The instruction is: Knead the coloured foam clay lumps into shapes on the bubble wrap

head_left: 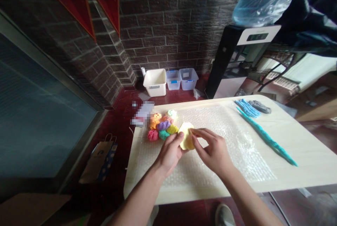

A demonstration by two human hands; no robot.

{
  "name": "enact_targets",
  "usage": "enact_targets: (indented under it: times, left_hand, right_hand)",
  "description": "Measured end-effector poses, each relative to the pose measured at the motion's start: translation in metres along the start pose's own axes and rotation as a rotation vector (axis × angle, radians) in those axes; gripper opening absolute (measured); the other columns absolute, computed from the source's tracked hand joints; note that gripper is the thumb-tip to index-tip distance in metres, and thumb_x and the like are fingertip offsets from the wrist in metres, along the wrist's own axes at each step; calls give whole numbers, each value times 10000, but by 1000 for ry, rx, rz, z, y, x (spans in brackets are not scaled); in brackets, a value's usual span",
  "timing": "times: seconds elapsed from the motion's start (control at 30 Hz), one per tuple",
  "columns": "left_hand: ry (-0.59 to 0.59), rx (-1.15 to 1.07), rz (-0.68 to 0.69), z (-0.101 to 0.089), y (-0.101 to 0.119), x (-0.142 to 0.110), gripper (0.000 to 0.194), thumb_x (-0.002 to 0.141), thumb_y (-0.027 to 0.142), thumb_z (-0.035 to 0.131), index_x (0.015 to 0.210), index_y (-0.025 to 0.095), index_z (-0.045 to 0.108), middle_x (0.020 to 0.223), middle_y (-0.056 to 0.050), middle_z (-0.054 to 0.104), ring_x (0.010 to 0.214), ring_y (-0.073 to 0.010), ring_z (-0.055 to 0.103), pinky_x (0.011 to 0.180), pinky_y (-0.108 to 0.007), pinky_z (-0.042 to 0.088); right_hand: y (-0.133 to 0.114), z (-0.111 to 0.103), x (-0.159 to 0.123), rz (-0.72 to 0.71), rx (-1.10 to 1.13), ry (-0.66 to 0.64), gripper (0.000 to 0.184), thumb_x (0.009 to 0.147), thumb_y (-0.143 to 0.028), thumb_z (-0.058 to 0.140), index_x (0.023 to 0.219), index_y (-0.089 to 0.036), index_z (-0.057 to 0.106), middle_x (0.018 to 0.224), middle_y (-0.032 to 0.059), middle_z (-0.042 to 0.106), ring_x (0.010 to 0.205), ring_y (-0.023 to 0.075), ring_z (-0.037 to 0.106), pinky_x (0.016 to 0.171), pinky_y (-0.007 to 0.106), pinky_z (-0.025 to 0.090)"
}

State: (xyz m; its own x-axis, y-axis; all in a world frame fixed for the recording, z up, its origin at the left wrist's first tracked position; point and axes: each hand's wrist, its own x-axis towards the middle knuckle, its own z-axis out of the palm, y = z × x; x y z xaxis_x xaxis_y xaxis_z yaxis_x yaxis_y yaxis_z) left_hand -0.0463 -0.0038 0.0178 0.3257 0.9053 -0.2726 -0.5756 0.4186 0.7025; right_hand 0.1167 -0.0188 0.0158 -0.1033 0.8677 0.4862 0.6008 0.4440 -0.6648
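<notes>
A pale yellow, flattened, soft-looking piece (186, 138) is held up over the bubble wrap (216, 127); its material I cannot make out for sure. My left hand (170, 152) grips it from the left, thumb on its face and fingers behind. From the other side, my right hand (212, 147) pinches its right edge between thumb and fingertips. Just beyond my left hand lies a cluster of lumpy coloured balls, among them a purple one (163, 125), a red one (153, 135), a green one (163, 134) and a yellow one (172, 129).
On the right of the pale table (302, 134) lie a long turquoise roll (267, 136), a blue stranded bundle (248, 108) and a grey bundle (259, 107). Plastic bins (155, 82) and a water dispenser (223, 61) stand behind. A paper bag (98, 159) is on the floor.
</notes>
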Motion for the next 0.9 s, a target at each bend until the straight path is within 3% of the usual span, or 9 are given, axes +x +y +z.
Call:
enact_targets:
  times: [0.1,0.23,0.37,0.5,0.6,0.73,0.83,0.9]
  left_hand:
    - [13,6,28,2,1,0,359,820,388,894,1034,128,770,1140,-130,773,1084,-266,715,973,-430,583]
    - [45,51,49,2,-1,2,403,796,428,905,1011,137,728,1108,-119,763,1019,-257,721,843,-384,606]
    - [34,150,63,-2,-5,4,467,793,504,889,986,132,682,973,-98,745,831,-206,712,652,-293,549]
    - [40,212,59,-7,-7,5,454,828,530,841,964,153,629,779,-19,664,627,-127,615,516,-226,419]
    - [4,236,-26,-8,-6,3,448,829,530,824,968,165,605,695,21,595,543,-90,525,472,-199,322]
    - [-105,236,-195,-7,2,-1,371,854,482,743,972,166,590,670,14,580,496,-81,463,457,-207,249]
    - [-209,250,-259,-6,7,-5,356,876,455,706,1046,162,599,747,7,584,541,-85,479,484,-218,271]
    - [-269,352,-245,-6,8,-7,421,839,415,800,1119,164,611,836,7,587,623,-90,507,541,-224,334]
  right_hand:
    - [1,-1,0,34,67,27,224,1003,-283,690,1210,-216,744,1075,99,753,892,236,754,791,379,639]
    - [7,1,1,169,257,96,506,944,-356,778,1407,-219,628,1260,145,682,968,252,732,790,403,659]
    - [10,0,1,362,507,-77,502,934,-432,787,1364,-202,668,1159,132,734,799,214,724,668,372,637]
    - [9,-5,2,358,629,-150,553,872,-376,863,1373,-226,681,1233,125,727,855,204,711,759,379,631]
    - [12,-9,2,355,734,-246,685,818,-331,917,1442,-250,647,1189,105,741,932,226,725,813,392,632]
    - [19,-12,1,434,889,-389,774,742,-291,977,1441,-237,647,1084,76,783,889,226,756,833,397,631]
    - [22,-11,2,467,912,-352,637,701,-272,1002,1274,-207,733,1035,75,806,822,205,755,757,339,615]
    - [23,-10,2,484,903,-319,472,713,-291,996,1115,-185,774,943,71,812,773,193,746,704,307,594]
